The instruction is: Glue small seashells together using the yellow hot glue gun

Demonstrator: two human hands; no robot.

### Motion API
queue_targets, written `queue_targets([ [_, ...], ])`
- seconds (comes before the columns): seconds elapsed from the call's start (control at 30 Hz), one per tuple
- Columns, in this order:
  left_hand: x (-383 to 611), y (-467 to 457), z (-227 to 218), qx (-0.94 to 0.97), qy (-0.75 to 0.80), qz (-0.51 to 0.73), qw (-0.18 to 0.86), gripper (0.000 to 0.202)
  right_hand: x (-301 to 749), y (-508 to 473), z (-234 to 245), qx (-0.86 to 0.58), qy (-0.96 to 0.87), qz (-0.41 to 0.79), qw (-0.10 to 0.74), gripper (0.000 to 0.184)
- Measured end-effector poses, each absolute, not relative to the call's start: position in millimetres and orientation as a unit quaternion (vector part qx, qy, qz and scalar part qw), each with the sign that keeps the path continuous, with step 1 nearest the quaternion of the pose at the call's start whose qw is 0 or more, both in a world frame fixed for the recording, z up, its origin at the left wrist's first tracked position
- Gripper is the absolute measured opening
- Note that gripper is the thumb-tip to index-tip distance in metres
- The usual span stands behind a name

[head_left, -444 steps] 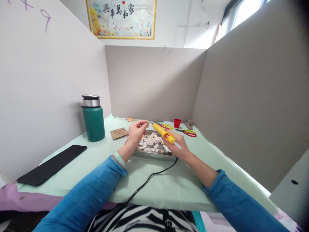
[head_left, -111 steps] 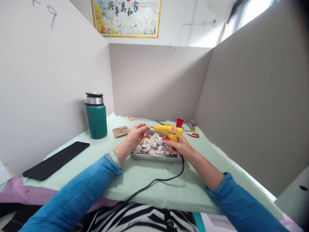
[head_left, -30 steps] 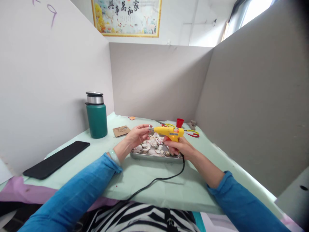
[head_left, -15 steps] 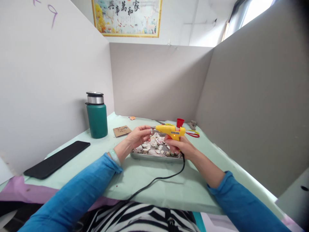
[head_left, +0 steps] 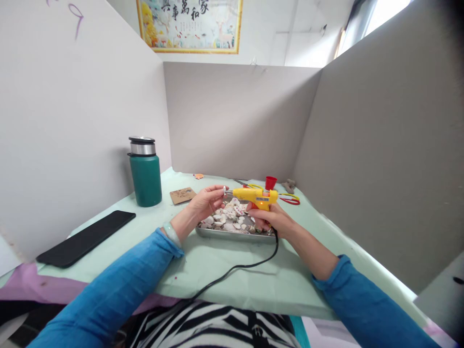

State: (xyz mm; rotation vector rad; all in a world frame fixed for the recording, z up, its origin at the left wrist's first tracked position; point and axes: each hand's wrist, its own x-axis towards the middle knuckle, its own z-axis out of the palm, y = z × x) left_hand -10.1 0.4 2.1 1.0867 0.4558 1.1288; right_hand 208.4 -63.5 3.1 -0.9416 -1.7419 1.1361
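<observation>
My right hand is wrapped round the handle of a yellow glue gun, its small orange light lit. The gun's metal nozzle points left, to a small white piece pinched between the fingertips of my left hand. The piece may be a shell, but it is too small to tell; nozzle and piece look touching or nearly so. Below both hands lies a metal tray of white shells and small stones, partly hidden by my hands.
A black cord runs from the glue gun to the table's front edge. At left are a green bottle, a black flat mat and a brown card. Behind the gun stand a red cup and scissors. Grey partitions enclose the table.
My left fingers have turned and lifted the small white piece slightly, so it now sits at the nozzle tip. The glue gun has hardly moved.
</observation>
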Motion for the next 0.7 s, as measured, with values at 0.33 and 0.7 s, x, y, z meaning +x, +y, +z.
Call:
queue_targets([
  [0.33, -9.0, -1.6, 2.1, 0.517, 0.184, 0.475, 0.687, 0.021, 207.8, -60.9, 1.6, -0.384, -0.671, 0.457, 0.439, 0.019],
  [0.7, -9.0, -0.5, 1.5, 0.534, 0.194, 0.468, 0.677, 0.023, 205.1, -67.6, 7.0, -0.382, -0.677, 0.449, 0.441, 0.017],
])
